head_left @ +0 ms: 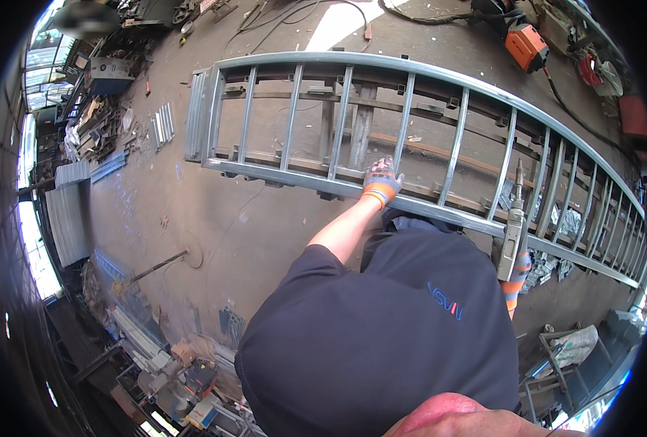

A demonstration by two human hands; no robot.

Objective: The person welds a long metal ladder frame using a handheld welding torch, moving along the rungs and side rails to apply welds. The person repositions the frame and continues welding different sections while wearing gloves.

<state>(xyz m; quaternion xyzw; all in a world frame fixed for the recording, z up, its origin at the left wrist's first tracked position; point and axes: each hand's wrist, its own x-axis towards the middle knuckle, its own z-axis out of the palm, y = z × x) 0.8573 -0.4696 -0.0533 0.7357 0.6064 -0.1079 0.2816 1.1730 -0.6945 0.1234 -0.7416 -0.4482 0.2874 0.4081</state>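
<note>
A long ladder-like frame of galvanized metal tube (pixel 451 221), with several crossbars, stretches in front of me from left to far right. My left hand (pixel 383 182), in a grey and orange glove, rests on its near rail, thumb apart and fingers reaching forward over the edge. On the right, my right hand (pixel 517 274), gloved alike, is closed around a grey welding gun (pixel 511 240). The gun stands nearly upright in the picture, its narrow nozzle pointing away across the frame's near rail. Its body hides most of the right fingers.
Dark support beams (pixel 362 127) lie beneath the frame. An orange machine (pixel 526 48) with a cable stands at the far right. Short metal strips (pixel 162 127) lie on the floor at left. Tools and scrap crowd the lower left; a metal stand (pixel 556 364) is at lower right.
</note>
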